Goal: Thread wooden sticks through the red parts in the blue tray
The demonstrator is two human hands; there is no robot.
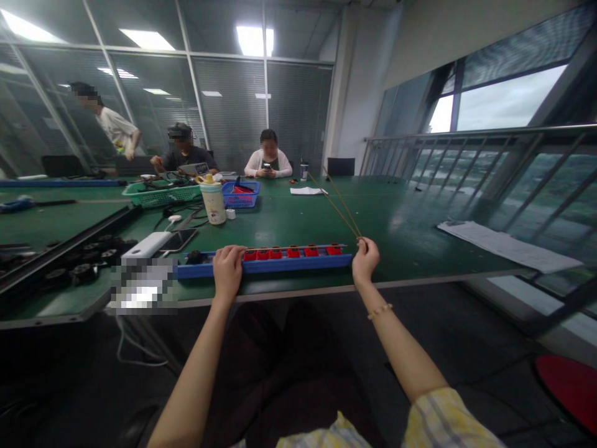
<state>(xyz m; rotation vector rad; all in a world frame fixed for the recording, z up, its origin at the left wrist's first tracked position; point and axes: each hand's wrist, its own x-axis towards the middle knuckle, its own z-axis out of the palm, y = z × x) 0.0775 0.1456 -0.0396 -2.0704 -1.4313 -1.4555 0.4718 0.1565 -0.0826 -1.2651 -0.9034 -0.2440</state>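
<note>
A long blue tray (298, 266) lies along the table's near edge, with a row of small red blocks (293, 251) inside; their exact kind is too small to tell. My left hand (227, 270) is closed at the tray's left part, its fingertips on a thin brown stick (280, 248) that runs rightward over the red blocks. Just off the tray's right end, my right hand (365, 260) pinches two long thin brown sticks (344, 214), which fan out up and away from me. A dark round part (193, 256) sits in the tray's left end.
Left of the tray are a white power bank (145, 246), a phone (180, 240) and dark round parts (84, 272). Farther back stand a cup (213, 202), a green basket (161, 195) and a blue basket (242, 196). Papers (504, 244) lie right. Three people are across the table.
</note>
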